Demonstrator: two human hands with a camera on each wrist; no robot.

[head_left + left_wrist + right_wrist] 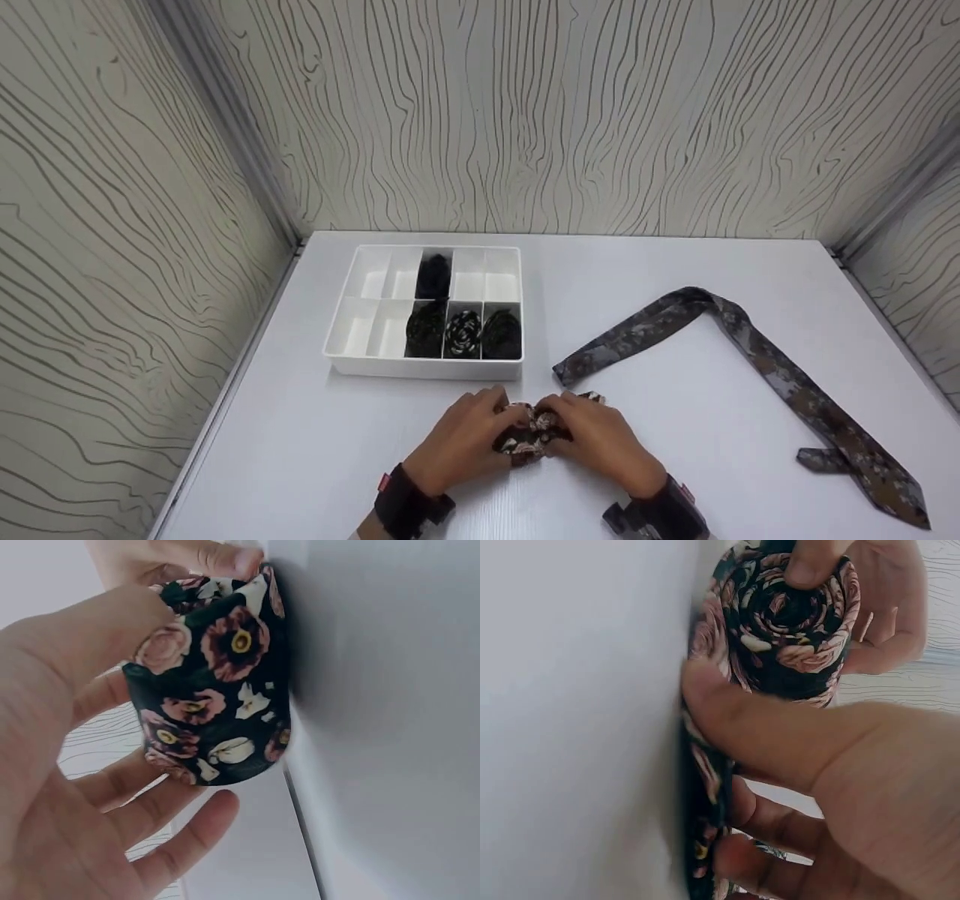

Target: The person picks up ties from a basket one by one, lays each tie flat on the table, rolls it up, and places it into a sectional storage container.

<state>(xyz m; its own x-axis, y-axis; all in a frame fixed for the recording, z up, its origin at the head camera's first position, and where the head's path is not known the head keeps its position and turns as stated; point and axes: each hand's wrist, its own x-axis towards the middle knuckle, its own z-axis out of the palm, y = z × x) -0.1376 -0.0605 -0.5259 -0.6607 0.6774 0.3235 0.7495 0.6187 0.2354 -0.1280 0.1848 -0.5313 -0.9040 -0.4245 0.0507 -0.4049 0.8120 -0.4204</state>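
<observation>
Both hands work on a floral necktie low over the white table, in front of the tray. Dark with pink and white flowers, it is partly wound into a roll whose spiral end shows in the right wrist view. My left hand holds the roll, its thumb on the spiral; the lower fingers are spread in the left wrist view. With thumb and fingers, my right hand pinches the flat unrolled length beside the roll. Part of the tie is hidden under the hands.
A white divided tray stands behind the left hand. Dark rolled ties fill several compartments, three in the front row and one behind. To the right, a camouflage-patterned necktie lies bent on the table. Patterned walls surround the table.
</observation>
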